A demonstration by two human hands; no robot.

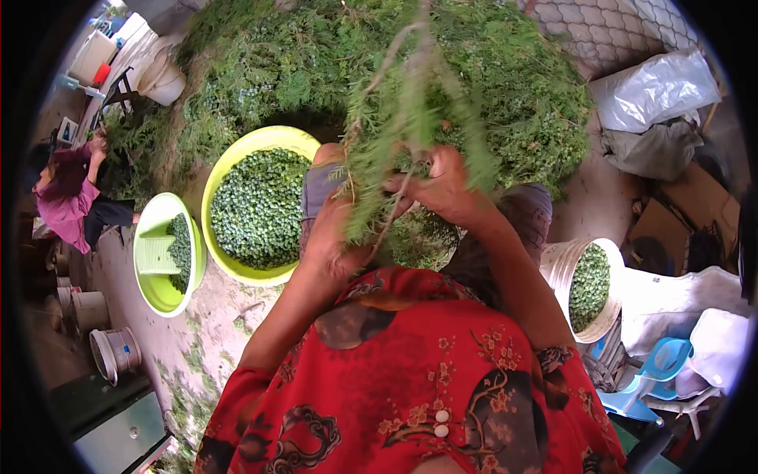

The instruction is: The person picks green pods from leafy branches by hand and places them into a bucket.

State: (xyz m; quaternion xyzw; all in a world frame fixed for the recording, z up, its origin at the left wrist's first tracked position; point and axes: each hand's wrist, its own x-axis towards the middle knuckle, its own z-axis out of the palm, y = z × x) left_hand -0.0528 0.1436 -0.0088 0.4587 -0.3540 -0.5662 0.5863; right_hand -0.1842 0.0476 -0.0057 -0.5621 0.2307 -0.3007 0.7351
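Observation:
In front of my chest I hold a leafy evergreen branch (410,103), its top blurred by motion. My left hand (335,241) is closed around the lower stem. My right hand (446,186) is pinched at the branch's middle, fingers bent; what sits between its fingertips, beyond twigs, is too small to make out. Left of my knees stands a yellow-green tub (304,141) of small green cones (260,207). Beyond my hands lies a large heap of cut evergreen branches (276,71).
A lime basin (154,288) with a ridged washboard (158,255) holds more cones. To my right, a white bucket (557,272) also contains cones. A person in a pink top (67,197) sits at the left, handling greenery. Plastic sacks (659,91) and a blue plastic seat (663,363) are at the right.

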